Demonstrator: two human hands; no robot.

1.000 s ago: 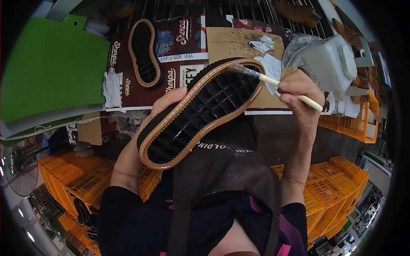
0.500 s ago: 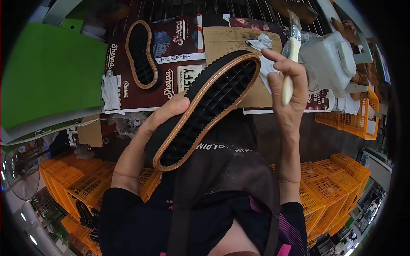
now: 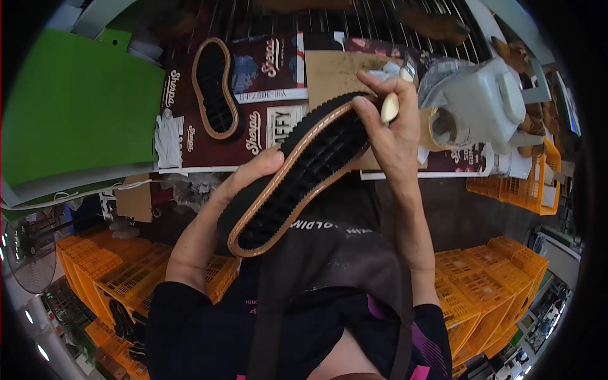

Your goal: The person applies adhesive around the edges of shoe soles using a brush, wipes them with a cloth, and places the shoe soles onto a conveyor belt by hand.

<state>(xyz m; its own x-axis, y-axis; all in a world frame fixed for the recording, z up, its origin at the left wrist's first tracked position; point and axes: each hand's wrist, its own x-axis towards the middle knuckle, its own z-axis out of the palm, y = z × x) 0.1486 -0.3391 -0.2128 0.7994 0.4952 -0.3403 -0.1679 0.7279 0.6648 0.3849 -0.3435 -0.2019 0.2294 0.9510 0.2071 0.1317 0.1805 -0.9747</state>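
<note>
Slanting above a dark brown apron [image 3: 335, 272], a black rubber shoe sole with a tan, white-stitched rim and a gridded hollow [image 3: 310, 174] is held up between two bare hands. Its dark side wall is grasped by the left hand [image 3: 256, 170], the thumb laid close to the rim. At the upper end, the rim is touched by the thumb of the right hand [image 3: 394, 136], in which a cream-handled flat brush [image 3: 389, 109] is also clasped, its metal end directed away from the sole. How firmly the sole is gripped there cannot be told. A second black sole with a tan rim [image 3: 215, 88] is laid on maroon printed cardboard [image 3: 218, 152], and a translucent white plastic jug [image 3: 484, 95] is seen on the right.
</note>
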